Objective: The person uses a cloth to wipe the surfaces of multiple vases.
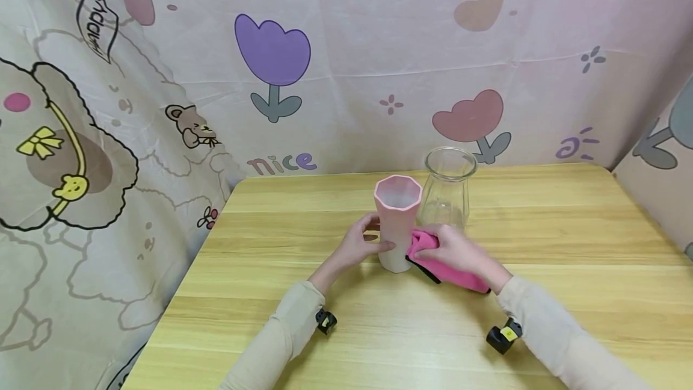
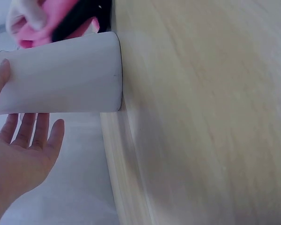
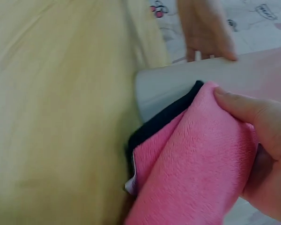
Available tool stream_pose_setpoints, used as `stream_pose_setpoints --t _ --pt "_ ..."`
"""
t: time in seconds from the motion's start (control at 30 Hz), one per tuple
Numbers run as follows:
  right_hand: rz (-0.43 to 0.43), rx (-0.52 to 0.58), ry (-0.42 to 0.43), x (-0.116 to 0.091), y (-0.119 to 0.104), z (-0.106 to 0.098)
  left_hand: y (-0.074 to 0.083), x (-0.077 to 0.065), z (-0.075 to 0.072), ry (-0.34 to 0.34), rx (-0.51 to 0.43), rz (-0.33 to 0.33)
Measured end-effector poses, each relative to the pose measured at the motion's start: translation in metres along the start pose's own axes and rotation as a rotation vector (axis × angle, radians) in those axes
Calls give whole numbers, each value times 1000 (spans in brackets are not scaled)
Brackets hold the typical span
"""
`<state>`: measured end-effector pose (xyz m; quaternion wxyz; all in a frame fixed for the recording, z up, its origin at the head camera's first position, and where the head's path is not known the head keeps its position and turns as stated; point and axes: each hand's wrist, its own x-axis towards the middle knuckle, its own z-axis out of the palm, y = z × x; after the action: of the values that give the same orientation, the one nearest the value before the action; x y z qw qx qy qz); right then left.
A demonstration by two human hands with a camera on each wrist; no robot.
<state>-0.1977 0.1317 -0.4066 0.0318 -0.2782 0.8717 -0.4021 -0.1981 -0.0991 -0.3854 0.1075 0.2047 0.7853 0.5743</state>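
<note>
While the grip of the left hand (image 1: 360, 241) curls around the upright vase (image 1: 397, 230), likely steadying it on the surface (image 1: 400, 333), the right hand (image 1: 455, 250) pinches the cloth (image 1: 460, 275) at its right side.

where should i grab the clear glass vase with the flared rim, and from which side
Probably the narrower neck of the clear glass vase, just under its flared rim, coming from the person's right. It stands upright and that side looks unobstructed, while the tall pink-and-white faceted vase stands to its left and the right hand, holding the pink plush cloth, covers its front.
</note>
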Motion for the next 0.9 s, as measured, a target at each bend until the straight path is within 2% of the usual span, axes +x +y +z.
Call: stream_pose_setpoints --t 0.17,0.33,0.43,0.53,0.67,0.9 --pt "15 -118 -13 0 2 8 0 0 0 -10 -9 1" --pt "0 -144 -34 -1 2 9 0 0 0 -12 -10 12" --pt "-8 -103 -33 -2 2 6 -1 1 -1 -17 -12 9" --pt "-15 -5 -7 -2 1 1 -1 1 -1 -18 -21 -2" --pt "-30 95 71 -2 -8 -10 -2 1 -2 -19 -31 -10" --pt "-23 185 230 -4 -35 -31 -1 0 -3 -13 -30 -11"
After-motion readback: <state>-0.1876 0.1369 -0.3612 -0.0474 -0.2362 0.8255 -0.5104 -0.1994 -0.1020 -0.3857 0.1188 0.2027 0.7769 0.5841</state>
